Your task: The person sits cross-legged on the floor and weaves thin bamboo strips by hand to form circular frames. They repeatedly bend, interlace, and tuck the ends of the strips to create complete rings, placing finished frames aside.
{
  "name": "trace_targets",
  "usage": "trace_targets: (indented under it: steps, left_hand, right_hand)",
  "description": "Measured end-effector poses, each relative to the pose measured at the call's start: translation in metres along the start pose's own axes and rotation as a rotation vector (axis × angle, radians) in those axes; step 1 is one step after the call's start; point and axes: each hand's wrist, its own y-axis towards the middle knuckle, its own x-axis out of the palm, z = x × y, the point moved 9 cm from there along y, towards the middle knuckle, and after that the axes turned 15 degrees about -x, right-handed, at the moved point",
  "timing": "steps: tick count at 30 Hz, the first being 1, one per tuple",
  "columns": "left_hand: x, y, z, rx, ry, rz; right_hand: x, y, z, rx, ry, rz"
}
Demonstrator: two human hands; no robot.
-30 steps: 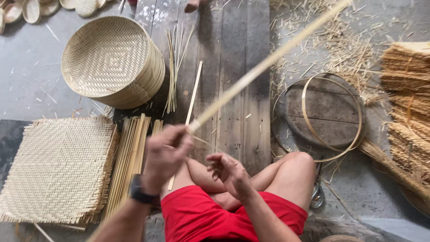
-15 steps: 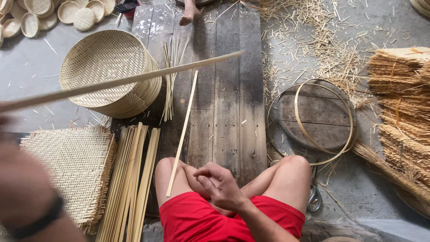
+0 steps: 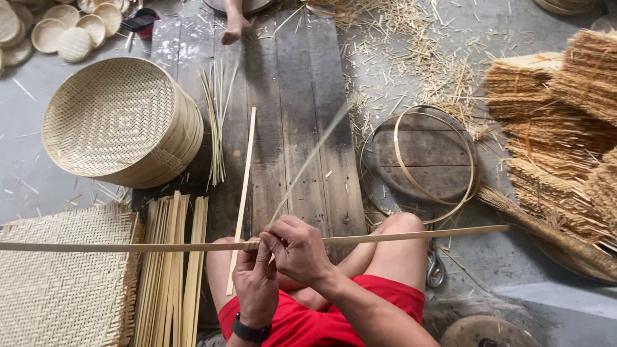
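Observation:
A long thin bamboo strip [image 3: 116, 246] lies level across my lap, reaching from the left edge to past my right knee. My left hand [image 3: 255, 283] grips it from below near its middle. My right hand [image 3: 297, 250] pinches it just beside the left hand. A thinner sliver [image 3: 315, 154], blurred, rises from my right fingers toward the upper right. I sit cross-legged in red shorts on a dark wooden board [image 3: 289, 83]. A shorter bamboo slat [image 3: 244, 186] lies on the board in front of my knees.
A stack of round woven trays [image 3: 119, 122] stands at the left. A flat woven mat [image 3: 61, 276] and a bundle of slats [image 3: 170, 263] lie at the lower left. A bamboo hoop [image 3: 434, 164] rests at the right, straw bundles [image 3: 565, 128] beyond it. Another person's bare foot [image 3: 234, 22] is at the top.
My left hand swung the long strip down from the left side and brought it level across my lap. My right hand rose from my lap and took hold of it.

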Motion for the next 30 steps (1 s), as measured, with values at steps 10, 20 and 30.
trace_targets:
  steps: [10, 20, 30]
  left_hand:
    - [0.089, -0.051, 0.089, 0.857, 1.659, 0.043]
    - [0.021, 0.041, 0.028, -0.161, 1.072, -0.114]
    - [0.051, 0.04, 0.014, -0.164, 0.767, -0.181]
  right_hand:
    - [-0.004, 0.007, -0.012, -0.39, -0.186, -0.164]
    - [0.013, -0.055, 0.078, 0.33, 0.786, 0.129]
    - [-0.012, -0.066, 0.091, 0.298, 0.475, 0.378]
